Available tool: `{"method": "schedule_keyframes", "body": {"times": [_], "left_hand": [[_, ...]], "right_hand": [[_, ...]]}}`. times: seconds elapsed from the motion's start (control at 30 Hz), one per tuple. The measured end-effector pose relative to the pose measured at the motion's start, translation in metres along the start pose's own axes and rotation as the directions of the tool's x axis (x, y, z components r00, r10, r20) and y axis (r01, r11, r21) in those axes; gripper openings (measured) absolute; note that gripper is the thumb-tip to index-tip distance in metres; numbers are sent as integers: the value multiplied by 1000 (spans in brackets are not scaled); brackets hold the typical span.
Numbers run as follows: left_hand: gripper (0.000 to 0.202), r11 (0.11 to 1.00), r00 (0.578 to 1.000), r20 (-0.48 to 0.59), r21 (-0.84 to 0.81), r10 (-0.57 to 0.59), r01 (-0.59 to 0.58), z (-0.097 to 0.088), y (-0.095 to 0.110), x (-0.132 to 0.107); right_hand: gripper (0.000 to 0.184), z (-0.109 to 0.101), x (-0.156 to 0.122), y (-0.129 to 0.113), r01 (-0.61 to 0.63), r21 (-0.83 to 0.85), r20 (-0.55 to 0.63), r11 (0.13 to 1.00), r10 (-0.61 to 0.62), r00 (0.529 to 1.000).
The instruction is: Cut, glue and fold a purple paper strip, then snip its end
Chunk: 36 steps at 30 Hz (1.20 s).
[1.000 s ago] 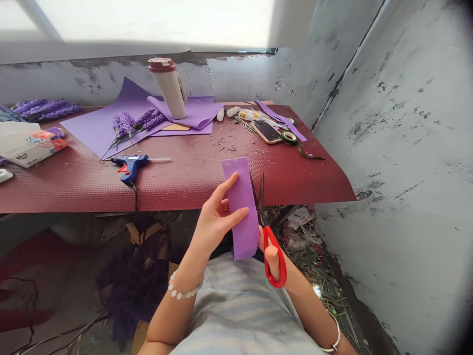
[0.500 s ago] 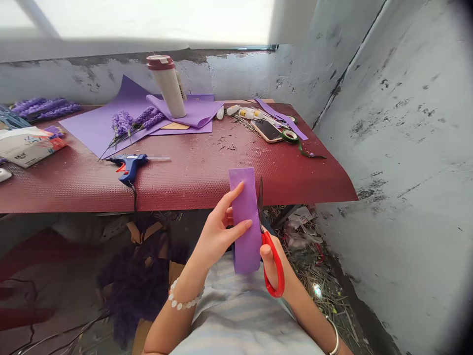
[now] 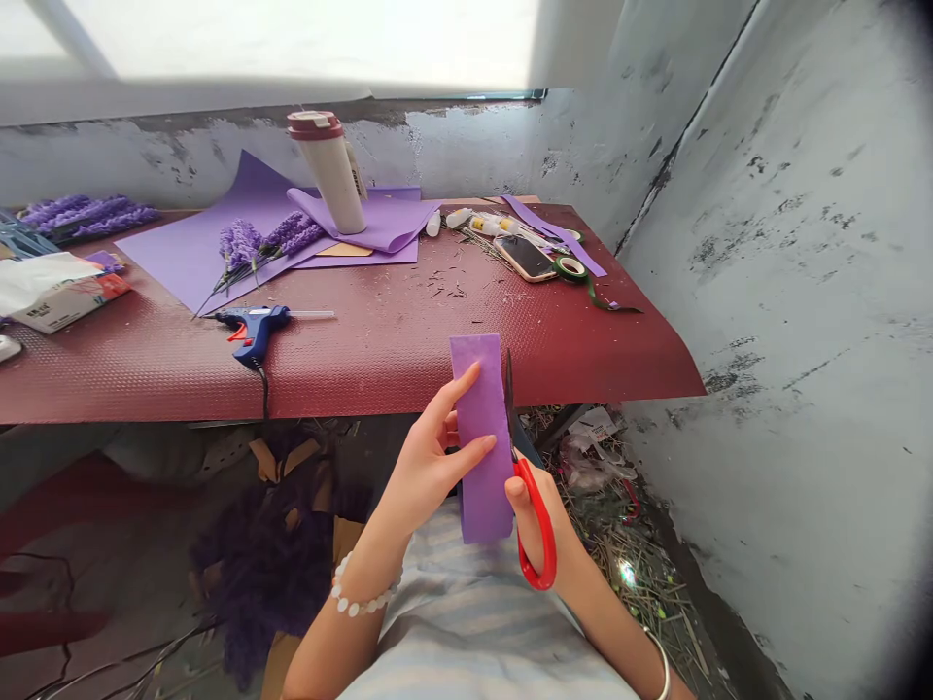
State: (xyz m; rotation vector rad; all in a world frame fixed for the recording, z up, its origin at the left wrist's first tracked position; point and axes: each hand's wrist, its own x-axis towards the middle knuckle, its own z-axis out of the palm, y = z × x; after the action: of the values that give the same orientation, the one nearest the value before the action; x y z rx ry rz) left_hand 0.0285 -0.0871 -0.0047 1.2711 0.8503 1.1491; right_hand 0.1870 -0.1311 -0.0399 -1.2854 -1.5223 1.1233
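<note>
My left hand [image 3: 437, 452] grips a purple paper strip [image 3: 484, 496] from its left side, thumb and forefinger lying across its face and the other fingers behind. The strip looks folded double and hangs upright above my lap, just off the table's front edge. In my right hand [image 3: 550, 525] are red-handled scissors [image 3: 537, 540], my thumb through one loop. Their dark blades point away from me along the strip's right edge, close beside it. Whether the blades touch the paper I cannot tell. The fingers of my right hand are partly hidden behind the handle.
On the red-covered table [image 3: 364, 360] lie a blue glue gun [image 3: 255, 331], purple paper sheets [image 3: 175, 243], lavender-like flowers [image 3: 244, 243], a phone [image 3: 525, 259] and green tape [image 3: 570, 268]. A lidded cup [image 3: 335, 185] stands on the paper. A wall [image 3: 802, 292] rises at right.
The scissors and my right hand have shifted slightly left, bringing the blades nearer the strip's right edge. My left hand and the strip are almost unmoved.
</note>
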Motion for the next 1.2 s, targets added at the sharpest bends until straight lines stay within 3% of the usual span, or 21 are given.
{"method": "schedule_keyframes", "body": {"times": [0.47,1.2], "left_hand": [[68,1000,1000,-4,7,-8,8,0,-1,2],[69,999,1000,-13,41,-12,13,0,-3,1]], "right_hand": [[72,1,-3,0,-75,29,24,997,74,997],[71,2,-2,0,-70,-41,-40,997,69,997]]}}
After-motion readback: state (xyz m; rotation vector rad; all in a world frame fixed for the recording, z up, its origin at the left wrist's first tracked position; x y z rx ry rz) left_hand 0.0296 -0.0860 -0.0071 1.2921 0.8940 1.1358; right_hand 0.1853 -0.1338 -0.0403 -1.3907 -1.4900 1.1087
